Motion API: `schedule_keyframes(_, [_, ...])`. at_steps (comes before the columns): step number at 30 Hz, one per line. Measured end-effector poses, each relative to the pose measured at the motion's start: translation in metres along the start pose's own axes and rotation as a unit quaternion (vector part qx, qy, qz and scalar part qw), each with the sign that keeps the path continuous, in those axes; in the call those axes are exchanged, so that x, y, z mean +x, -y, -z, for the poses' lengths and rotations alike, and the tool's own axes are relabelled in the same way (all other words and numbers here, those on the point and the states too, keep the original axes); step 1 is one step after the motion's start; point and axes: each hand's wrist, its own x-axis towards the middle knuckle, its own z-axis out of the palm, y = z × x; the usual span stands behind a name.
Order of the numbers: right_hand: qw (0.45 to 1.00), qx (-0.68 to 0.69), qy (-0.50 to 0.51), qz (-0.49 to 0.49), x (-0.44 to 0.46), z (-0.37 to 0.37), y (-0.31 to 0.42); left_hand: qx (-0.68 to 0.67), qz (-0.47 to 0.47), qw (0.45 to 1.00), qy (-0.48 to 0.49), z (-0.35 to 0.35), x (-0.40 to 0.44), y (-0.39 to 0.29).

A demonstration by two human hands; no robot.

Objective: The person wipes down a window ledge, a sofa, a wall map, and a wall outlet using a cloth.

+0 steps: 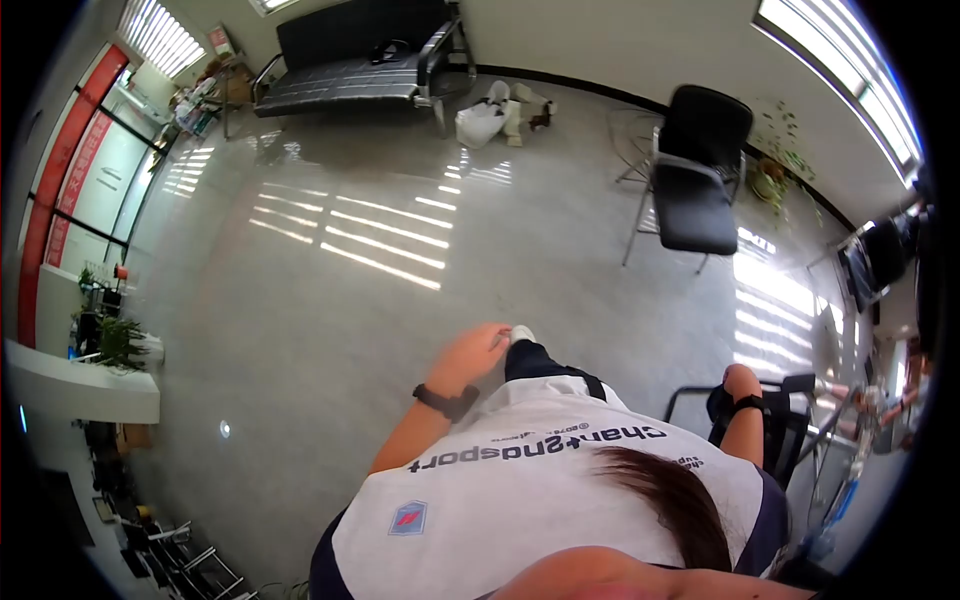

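My left hand [475, 352] hangs in front of my body, a black watch [446, 402] on its wrist. Its fingers are loosely bent and partly apart, and I see nothing held in them. They appear just beside the tip of my white shoe [521, 334], which shows past my dark trousers [535, 362]. Out at my right side is my right hand [740, 381], with a dark band [749, 402] on the wrist. Its fingers are turned away and hidden. Close by it in view stands a black chair with a metal frame [790, 412].
A black bench sofa [350, 78] stands against the far wall, with white bags [482, 124] on the floor beside it. Ahead to the right is a black chair [695, 205] near a potted plant [768, 185]. A white counter [90, 388] and red-framed glass doors [105, 175] line the left.
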Motion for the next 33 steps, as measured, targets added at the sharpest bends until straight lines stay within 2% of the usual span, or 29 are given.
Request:
schedule_keyframes(1, [0.997,0.067,0.021,-0.008,0.008,0.036,0.029,0.026,-0.002,1.0,-0.005,0.021,0.018,0.012])
schedule_keyframes(2, [0.993,0.118,-0.017,-0.016,0.029,0.027,0.013,0.049,-0.003,0.999,0.0,0.042,0.029,0.028])
schedule_keyframes(3, [0.983,0.17,-0.052,-0.037,0.043,0.009,-0.028,0.071,-0.011,0.997,0.018,0.06,0.036,0.041])
schedule_keyframes(4, [0.976,0.178,-0.094,-0.077,0.056,-0.017,-0.079,0.027,0.017,0.999,0.012,0.078,0.043,0.052])
schedule_keyframes(5, [0.965,0.183,-0.14,-0.125,0.048,-0.035,-0.118,-0.015,0.039,0.999,0.01,0.097,0.055,0.062])
schedule_keyframes(6, [0.945,0.132,-0.235,-0.187,0.027,-0.02,-0.127,-0.026,0.053,0.998,-0.008,0.114,0.067,0.072])
schedule_keyframes(7, [0.932,0.17,-0.258,-0.191,0.009,-0.002,-0.145,-0.036,0.069,0.997,-0.02,0.129,0.071,0.086])
schedule_keyframes(8, [0.908,0.15,-0.316,-0.232,-0.014,0.021,-0.143,-0.07,0.07,0.994,-0.041,0.138,0.076,0.104])
schedule_keyframes(9, [0.905,0.13,-0.332,-0.233,-0.034,0.04,-0.154,-0.103,0.078,0.99,-0.056,0.143,0.085,0.124])
schedule_keyframes(11, [0.876,0.1,-0.377,-0.282,-0.073,0.069,-0.176,-0.119,0.092,0.988,-0.024,0.163,0.099,0.127])
schedule_keyframes(12, [0.864,0.098,-0.401,-0.287,-0.097,0.08,-0.186,-0.111,0.097,0.989,0.022,0.161,0.103,0.133])
schedule_keyframes(13, [0.835,0.138,-0.433,-0.31,-0.113,0.067,-0.212,-0.107,0.091,0.988,0.057,0.145,0.114,0.146])
schedule_keyframes(14, [0.81,0.116,-0.438,-0.373,-0.13,0.082,-0.2,-0.092,0.095,0.987,0.092,0.149,0.125,0.145])
schedule_keyframes(16, [0.797,0.095,-0.457,-0.383,-0.161,0.102,-0.171,-0.079,0.051,0.984,0.152,0.123,0.151,0.137])
schedule_keyframes(18, [0.788,0.067,-0.464,-0.4,-0.182,0.084,-0.194,-0.078,0.038,0.977,0.194,0.09,0.163,0.116])
schedule_keyframes(21, [0.774,0.101,-0.441,-0.442,-0.207,0.063,-0.208,-0.079,-0.03,0.97,0.226,0.047,0.179,0.062])
schedule_keyframes(24, [0.759,0.11,-0.489,-0.415,-0.225,0.012,-0.265,-0.059,-0.052,0.966,0.245,-0.007,0.179,0.01])
schedule_keyframes(27, [0.741,0.146,-0.517,-0.403,-0.246,-0.032,-0.316,-0.061,-0.07,0.963,0.254,-0.089,0.172,-0.026])
schedule_keyframes(30, [0.705,0.146,-0.547,-0.427,-0.28,-0.041,-0.335,-0.042,-0.066,0.946,0.314,-0.149,0.149,-0.085])
schedule_keyframes(31, [0.675,0.15,-0.552,-0.466,-0.291,-0.043,-0.339,-0.034,-0.067,0.937,0.34,-0.171,0.143,-0.108])
schedule_keyframes(32, [0.659,0.124,-0.564,-0.481,-0.304,-0.053,-0.352,0.003,-0.123,0.925,0.361,-0.188,0.138,-0.123])
schedule_keyframes(33, [0.643,0.099,-0.575,-0.496,-0.318,-0.064,-0.363,0.022,-0.138,0.918,0.372,-0.199,0.133,-0.139])
